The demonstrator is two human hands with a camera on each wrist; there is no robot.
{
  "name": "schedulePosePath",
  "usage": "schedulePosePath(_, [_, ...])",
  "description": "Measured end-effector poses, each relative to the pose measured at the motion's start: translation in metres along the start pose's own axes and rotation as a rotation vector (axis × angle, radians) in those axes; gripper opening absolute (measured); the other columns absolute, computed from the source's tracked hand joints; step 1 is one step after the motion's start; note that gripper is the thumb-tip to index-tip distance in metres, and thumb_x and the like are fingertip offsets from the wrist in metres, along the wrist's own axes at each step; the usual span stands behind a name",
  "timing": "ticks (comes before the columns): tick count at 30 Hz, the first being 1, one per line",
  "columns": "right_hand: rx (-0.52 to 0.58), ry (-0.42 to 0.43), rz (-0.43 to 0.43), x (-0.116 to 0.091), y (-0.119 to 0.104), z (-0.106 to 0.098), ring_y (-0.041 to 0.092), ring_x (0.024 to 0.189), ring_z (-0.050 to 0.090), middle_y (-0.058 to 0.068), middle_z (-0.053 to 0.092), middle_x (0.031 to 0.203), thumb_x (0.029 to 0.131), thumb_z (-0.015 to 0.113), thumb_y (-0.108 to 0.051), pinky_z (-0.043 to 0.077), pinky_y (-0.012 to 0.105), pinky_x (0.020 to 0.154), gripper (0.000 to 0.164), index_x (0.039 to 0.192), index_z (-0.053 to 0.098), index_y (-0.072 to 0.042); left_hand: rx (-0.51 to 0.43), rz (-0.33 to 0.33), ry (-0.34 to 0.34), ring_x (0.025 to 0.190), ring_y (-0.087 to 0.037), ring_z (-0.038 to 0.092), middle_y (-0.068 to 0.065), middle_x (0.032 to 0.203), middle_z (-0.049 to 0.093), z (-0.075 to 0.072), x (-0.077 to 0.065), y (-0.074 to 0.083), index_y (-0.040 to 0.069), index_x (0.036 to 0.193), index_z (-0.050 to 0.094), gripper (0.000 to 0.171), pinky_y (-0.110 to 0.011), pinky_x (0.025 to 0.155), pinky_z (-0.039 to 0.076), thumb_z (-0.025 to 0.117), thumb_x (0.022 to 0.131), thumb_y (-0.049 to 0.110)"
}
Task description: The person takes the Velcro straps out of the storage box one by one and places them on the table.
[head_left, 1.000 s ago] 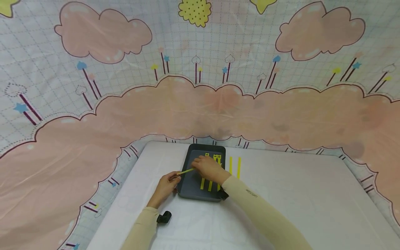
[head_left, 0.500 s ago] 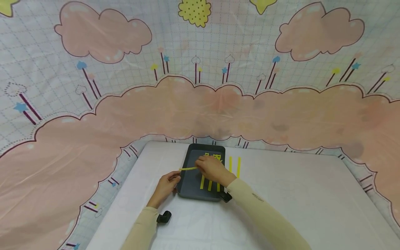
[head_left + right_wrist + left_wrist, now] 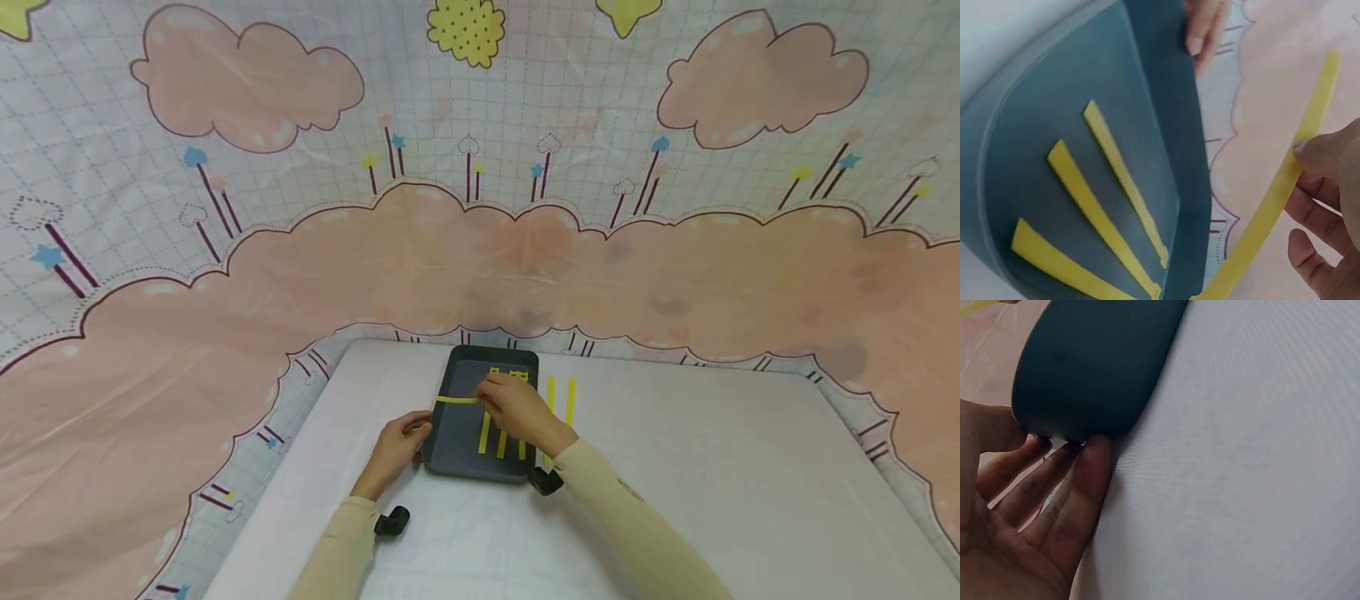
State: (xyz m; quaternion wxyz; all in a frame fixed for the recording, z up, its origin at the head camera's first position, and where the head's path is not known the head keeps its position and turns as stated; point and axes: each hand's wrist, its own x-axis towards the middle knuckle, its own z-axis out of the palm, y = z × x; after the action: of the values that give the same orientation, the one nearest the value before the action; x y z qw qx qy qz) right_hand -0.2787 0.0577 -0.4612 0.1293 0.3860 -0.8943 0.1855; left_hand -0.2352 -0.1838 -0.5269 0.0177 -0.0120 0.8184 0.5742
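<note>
My left hand grips the left side of a dark grey tray, thumb and fingers at its wall. In the left wrist view, fingertips touch the outside of the tray. My right hand is over the tray and pinches a flat, slightly bent yellow strip between thumb and fingers. That strip points left toward the tray's left rim; one end lies out of sight in the right wrist view. Several similar yellow strips lie lengthwise in the tray, their far ends shaped like small buckles. My right hand partly covers them.
Two more yellow strips lie on the white table, just right of the tray. A patterned pink and white cloth hangs behind and at the sides. Black wrist cameras sit at both wrists.
The held strip's left end has left my left hand's fingers, and my right hand has drawn it rightward and turned it nearly level. My left hand has stayed by the tray's side.
</note>
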Motion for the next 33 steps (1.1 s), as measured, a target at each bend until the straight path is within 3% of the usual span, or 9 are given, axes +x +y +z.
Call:
schedulePosePath(10, [0.201, 0.078, 0.120, -0.008, -0.005, -0.011, 0.011, 0.084, 0.064, -0.002, 0.068, 0.096, 0.095, 0.065, -0.013, 0.055, 0.029, 0.076, 0.010, 0.104, 0.069, -0.012, 0.009, 0.008, 0.004, 0.098, -0.026, 0.067, -0.024, 0.122, 0.066, -0.001, -0.002, -0.001, 0.001, 0.129, 0.061, 0.034, -0.029, 0.059, 0.054, 0.060, 0.097, 0.012])
schedulePosePath(20, [0.337, 0.160, 0.168, -0.015, -0.002, -0.015, 0.011, 0.074, 0.057, -0.001, 0.068, 0.094, 0.094, 0.066, -0.012, 0.047, 0.023, 0.064, 0.008, 0.102, 0.069, -0.013, -0.002, 0.005, 0.001, 0.103, -0.028, 0.067, -0.023, 0.123, 0.066, -0.001, 0.000, -0.004, 0.002, 0.129, 0.062, 0.034, -0.027, 0.060, 0.054, 0.061, 0.097, 0.011])
schedulePosePath(28, [0.504, 0.227, 0.273, -0.021, 0.002, -0.016, 0.013, 0.083, 0.062, 0.002, 0.070, 0.094, 0.095, 0.065, -0.013, 0.052, 0.024, 0.071, 0.011, 0.105, 0.070, -0.010, -0.012, 0.004, 0.000, 0.106, -0.029, 0.066, -0.022, 0.123, 0.066, -0.001, 0.002, -0.007, 0.004, 0.129, 0.063, 0.033, -0.028, 0.060, 0.056, 0.061, 0.097, 0.010])
schedulePosePath(33, [0.568, 0.243, 0.347, -0.025, 0.005, -0.017, 0.014, 0.079, 0.062, 0.004, 0.071, 0.094, 0.096, 0.064, -0.014, 0.052, 0.025, 0.069, 0.013, 0.106, 0.070, -0.009, -0.004, 0.013, -0.006, 0.105, -0.029, 0.066, -0.022, 0.123, 0.066, -0.001, 0.002, -0.006, 0.002, 0.129, 0.062, 0.033, -0.029, 0.060, 0.056, 0.061, 0.097, 0.010])
